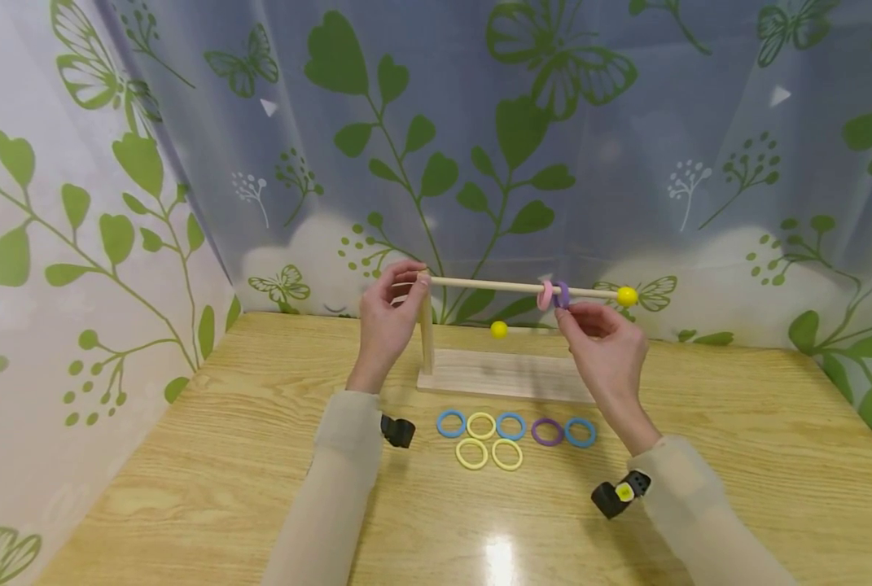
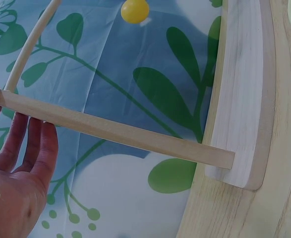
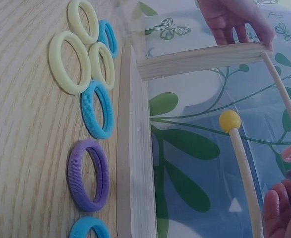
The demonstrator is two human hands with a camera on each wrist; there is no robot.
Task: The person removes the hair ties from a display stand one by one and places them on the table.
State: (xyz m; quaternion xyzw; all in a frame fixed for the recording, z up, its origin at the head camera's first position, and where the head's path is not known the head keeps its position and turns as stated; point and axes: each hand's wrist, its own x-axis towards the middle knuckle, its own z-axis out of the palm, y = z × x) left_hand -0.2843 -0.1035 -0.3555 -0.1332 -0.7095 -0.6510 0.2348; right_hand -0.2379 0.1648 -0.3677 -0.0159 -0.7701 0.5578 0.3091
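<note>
A wooden stand has a flat base, an upright post and an upper rod tipped with a yellow ball. My left hand holds the top of the post between thumb and fingers, where the rod meets it. On the rod hang a pink hair tie and, just right of it, a purple hair tie. My right hand pinches the purple one at its lower edge. A lower rod ends in another yellow ball; my right hand hides its far end in the head view.
In front of the base lie several hair ties: blue ones, yellow ones and a purple one. A patterned curtain hangs right behind the wooden table, with another at the left.
</note>
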